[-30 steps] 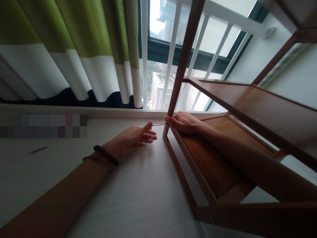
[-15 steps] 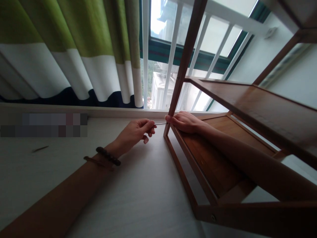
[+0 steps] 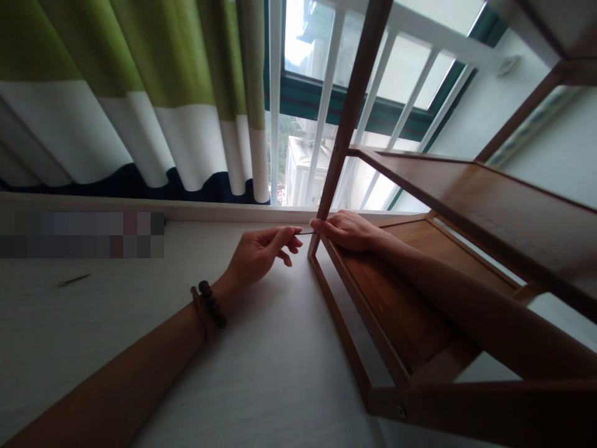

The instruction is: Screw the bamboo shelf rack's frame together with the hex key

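Left hand [image 3: 259, 250]: pinched on slim metal rod [image 3: 306, 233], likely a hex key, tip aligned at corner post [image 3: 353, 99]. Right hand [image 3: 346, 230]: clasped there, apparently to brace wooden shelf unit [image 3: 471, 193] beside railing [image 3: 324, 87].

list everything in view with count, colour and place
thin rod: 1, dark, between left fingertips and the frame's upright
wooden frame: 1, brown, with panels, right side
bolt: 1, metallic, in the frame's lower near rail
thin piece: 1, dark, lying at left; too small to identify
white surface: 1, white, below the hands
pixelated patch: 1, greyish, left; contents hidden
curtain: 1, green, white and navy, upper left
railing: 1, white, behind the frame
window frame: 1, dark green, beyond the railing
bracelets: 2, dark and reddish-brown, left wrist
left hand: 1, bare, pinching the rod
right hand: 1, bare, gripping the upright
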Demonstrator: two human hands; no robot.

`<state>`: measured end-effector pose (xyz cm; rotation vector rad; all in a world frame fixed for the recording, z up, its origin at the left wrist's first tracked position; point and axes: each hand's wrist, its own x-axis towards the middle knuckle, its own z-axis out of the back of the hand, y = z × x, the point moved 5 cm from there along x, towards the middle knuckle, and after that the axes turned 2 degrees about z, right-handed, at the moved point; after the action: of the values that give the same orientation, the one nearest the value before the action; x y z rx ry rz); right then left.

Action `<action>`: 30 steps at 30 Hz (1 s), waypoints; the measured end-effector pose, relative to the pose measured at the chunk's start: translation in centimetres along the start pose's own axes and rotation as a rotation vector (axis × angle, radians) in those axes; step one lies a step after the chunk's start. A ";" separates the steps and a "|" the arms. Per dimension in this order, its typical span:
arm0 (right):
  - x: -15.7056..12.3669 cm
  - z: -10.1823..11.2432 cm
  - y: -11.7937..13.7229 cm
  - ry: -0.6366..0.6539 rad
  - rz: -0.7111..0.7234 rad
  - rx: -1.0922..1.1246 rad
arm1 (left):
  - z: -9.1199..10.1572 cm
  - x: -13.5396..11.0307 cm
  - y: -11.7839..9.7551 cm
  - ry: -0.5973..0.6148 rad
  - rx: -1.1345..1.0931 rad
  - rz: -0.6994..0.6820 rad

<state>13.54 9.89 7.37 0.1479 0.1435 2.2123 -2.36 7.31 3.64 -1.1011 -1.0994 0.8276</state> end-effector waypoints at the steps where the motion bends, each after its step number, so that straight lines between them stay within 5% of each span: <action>1: 0.0 0.0 0.0 -0.001 -0.002 0.001 | 0.0 0.1 0.2 0.013 -0.062 0.038; 10: 0.1 -0.1 0.0 0.032 0.008 -0.058 | -0.2 0.2 2.2 0.166 -0.234 0.303; 17: -0.1 0.0 0.3 0.016 0.004 -0.041 | -0.1 0.2 1.4 0.160 -0.289 0.273; 30: -0.1 0.1 -0.1 -0.061 -0.033 0.014 | 0.6 0.4 -0.4 0.309 0.089 0.152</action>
<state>13.74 9.88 7.49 0.2185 0.1270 2.1714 -2.84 7.71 4.19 -1.2016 -0.7220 0.7853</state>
